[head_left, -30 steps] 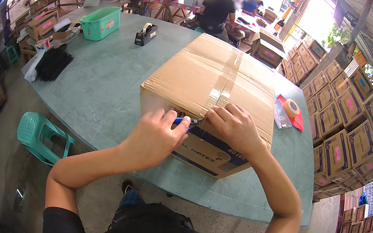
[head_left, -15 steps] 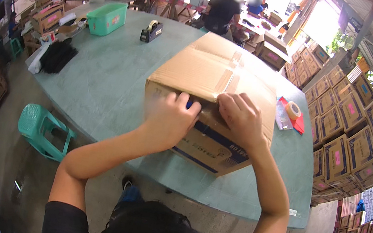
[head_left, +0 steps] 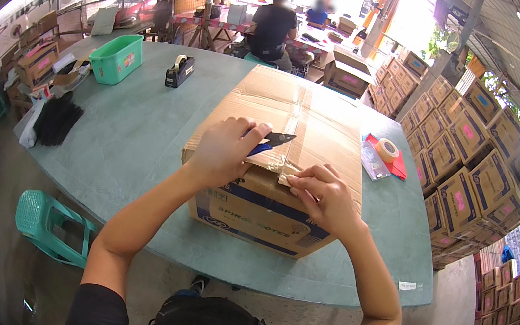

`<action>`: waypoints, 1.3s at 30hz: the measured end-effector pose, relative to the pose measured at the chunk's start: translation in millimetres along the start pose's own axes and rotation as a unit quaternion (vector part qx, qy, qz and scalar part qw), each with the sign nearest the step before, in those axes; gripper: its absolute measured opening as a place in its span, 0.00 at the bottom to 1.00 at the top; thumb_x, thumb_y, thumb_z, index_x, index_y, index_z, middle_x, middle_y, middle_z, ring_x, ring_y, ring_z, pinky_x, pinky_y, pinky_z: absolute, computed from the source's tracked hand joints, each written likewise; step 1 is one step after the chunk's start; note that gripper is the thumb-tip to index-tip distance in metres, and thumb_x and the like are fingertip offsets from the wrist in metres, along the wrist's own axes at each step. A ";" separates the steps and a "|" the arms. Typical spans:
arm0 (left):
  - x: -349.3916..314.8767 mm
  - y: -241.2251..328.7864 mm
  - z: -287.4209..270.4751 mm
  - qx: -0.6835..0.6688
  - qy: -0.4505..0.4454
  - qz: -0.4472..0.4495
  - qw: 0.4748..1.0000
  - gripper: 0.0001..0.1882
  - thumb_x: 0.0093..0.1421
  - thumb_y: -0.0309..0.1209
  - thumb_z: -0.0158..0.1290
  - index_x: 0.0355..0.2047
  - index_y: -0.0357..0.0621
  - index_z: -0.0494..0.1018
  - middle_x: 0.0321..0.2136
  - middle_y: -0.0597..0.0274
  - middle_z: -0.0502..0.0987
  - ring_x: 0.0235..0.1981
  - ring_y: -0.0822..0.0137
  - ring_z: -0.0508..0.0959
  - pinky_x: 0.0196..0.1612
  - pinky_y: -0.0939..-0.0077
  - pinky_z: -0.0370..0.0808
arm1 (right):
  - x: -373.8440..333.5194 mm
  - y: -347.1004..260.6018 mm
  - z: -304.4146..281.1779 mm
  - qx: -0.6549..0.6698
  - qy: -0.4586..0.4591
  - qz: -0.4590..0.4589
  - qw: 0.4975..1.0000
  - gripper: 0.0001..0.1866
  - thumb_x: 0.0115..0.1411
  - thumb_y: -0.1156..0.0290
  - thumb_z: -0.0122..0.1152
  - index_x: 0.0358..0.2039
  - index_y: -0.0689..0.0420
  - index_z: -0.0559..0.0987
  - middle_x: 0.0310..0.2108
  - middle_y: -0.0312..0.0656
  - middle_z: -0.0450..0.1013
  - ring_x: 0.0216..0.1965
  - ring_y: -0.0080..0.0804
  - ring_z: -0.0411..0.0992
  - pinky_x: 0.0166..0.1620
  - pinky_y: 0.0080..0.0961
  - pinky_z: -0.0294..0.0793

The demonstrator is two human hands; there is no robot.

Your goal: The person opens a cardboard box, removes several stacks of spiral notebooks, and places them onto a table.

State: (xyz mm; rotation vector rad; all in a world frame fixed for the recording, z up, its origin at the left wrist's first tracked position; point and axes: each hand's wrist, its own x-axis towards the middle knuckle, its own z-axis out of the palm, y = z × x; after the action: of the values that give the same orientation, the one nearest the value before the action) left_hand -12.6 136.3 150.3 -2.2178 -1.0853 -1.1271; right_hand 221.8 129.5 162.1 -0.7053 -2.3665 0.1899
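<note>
A large closed cardboard box (head_left: 252,218) stands in front of me, with clear tape (head_left: 296,111) along its top seam. My left hand (head_left: 225,148) is closed around a blue-handled cutter (head_left: 271,143) with a dark pointed blade. That blade lies just above the box top, left of the seam, pointing right. At the front edge of the top, my right hand (head_left: 325,195) pinches the loose, crumpled end of the tape. Part of the cutter's handle is hidden by my left fingers.
A green table (head_left: 126,124) bears a green bin (head_left: 116,61), a tape dispenser (head_left: 180,71), a black bundle (head_left: 58,121) and a tape roll (head_left: 386,150) on a red packet. A green stool (head_left: 55,227) stands left. Stacked cartons (head_left: 462,191) line the right; a person (head_left: 272,28) sits beyond.
The cutter has come up from the box's front edge onto its top with my left hand. My right hand has lowered slightly and now pinches the tape end. The whole view has shifted.
</note>
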 end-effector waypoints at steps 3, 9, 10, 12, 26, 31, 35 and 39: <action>3.7 -6.6 0.9 -0.045 -0.027 0.020 0.998 0.28 0.39 0.22 0.56 0.45 0.41 0.67 0.36 0.54 0.71 0.35 0.53 0.73 0.36 0.64 0.71 | 8.2 -6.4 -6.4 -0.010 -0.019 0.011 1.000 0.08 0.48 0.77 0.59 0.31 0.59 0.80 0.28 0.41 0.70 0.34 0.38 0.68 0.39 0.32 0.70; 34.9 -20.5 -18.2 -0.136 0.079 -0.117 0.981 0.24 0.42 0.20 0.57 0.42 0.41 0.68 0.33 0.52 0.73 0.35 0.54 0.75 0.37 0.66 0.73 | 16.9 -12.8 -4.7 -0.049 -0.133 0.011 0.990 0.09 0.46 0.80 0.56 0.30 0.61 0.80 0.28 0.42 0.71 0.33 0.36 0.69 0.37 0.29 0.70; 41.4 -25.5 -22.2 -0.144 0.072 -0.099 0.982 0.20 0.46 0.20 0.57 0.42 0.41 0.68 0.33 0.51 0.73 0.35 0.54 0.75 0.36 0.68 0.73 | 14.9 -10.2 -3.6 -0.042 -0.146 0.026 0.988 0.09 0.53 0.75 0.52 0.31 0.62 0.80 0.27 0.41 0.71 0.32 0.35 0.70 0.37 0.28 0.71; 42.1 -25.3 -22.4 -0.161 0.042 -0.093 0.982 0.20 0.47 0.20 0.56 0.42 0.42 0.69 0.33 0.52 0.73 0.34 0.54 0.76 0.35 0.69 0.73 | 27.9 3.1 3.9 0.236 -0.077 0.276 0.929 0.13 0.58 0.68 0.47 0.37 0.62 0.77 0.28 0.40 0.70 0.33 0.34 0.70 0.39 0.29 0.72; 9.1 -111.7 -79.8 -0.031 0.223 -0.237 0.945 0.17 0.56 0.31 0.53 0.44 0.40 0.65 0.33 0.61 0.71 0.31 0.69 0.72 0.35 0.76 0.71 | 282.2 -6.2 101.9 0.416 -0.063 0.238 0.875 0.17 0.59 0.60 0.48 0.42 0.58 0.70 0.34 0.43 0.70 0.37 0.32 0.71 0.38 0.32 0.74; -6.7 -154.4 -141.3 -0.145 0.284 -0.266 0.910 0.13 0.62 0.34 0.45 0.45 0.43 0.64 0.25 0.68 0.67 0.23 0.80 0.67 0.26 0.85 0.67 | 284.6 -4.9 210.5 0.031 -0.406 0.021 0.913 0.24 0.58 0.51 0.48 0.37 0.61 0.77 0.48 0.52 0.69 0.46 0.42 0.70 0.46 0.38 0.68; 34.9 -125.3 -78.0 -0.147 0.037 -0.214 0.965 0.14 0.58 0.28 0.41 0.44 0.38 0.64 0.28 0.57 0.69 0.28 0.62 0.71 0.35 0.71 0.69 | 235.8 -4.6 185.4 -0.042 -0.386 -0.118 0.914 0.25 0.57 0.54 0.50 0.48 0.59 0.71 0.46 0.52 0.69 0.49 0.46 0.66 0.52 0.38 0.64; 70.0 -149.4 27.8 -0.016 -0.268 -0.115 0.956 0.19 0.56 0.33 0.45 0.47 0.39 0.66 0.39 0.43 0.72 0.42 0.48 0.73 0.44 0.60 0.70 | 190.1 5.3 92.6 -0.058 -0.361 -0.091 0.926 0.26 0.57 0.55 0.51 0.52 0.57 0.67 0.46 0.49 0.69 0.48 0.45 0.67 0.55 0.36 0.63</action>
State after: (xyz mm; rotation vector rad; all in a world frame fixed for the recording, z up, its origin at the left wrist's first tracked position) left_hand -92.6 276.5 194.3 -2.5480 -1.5819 -0.6270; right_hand 43.8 239.5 193.3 -0.5129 -3.1551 0.2638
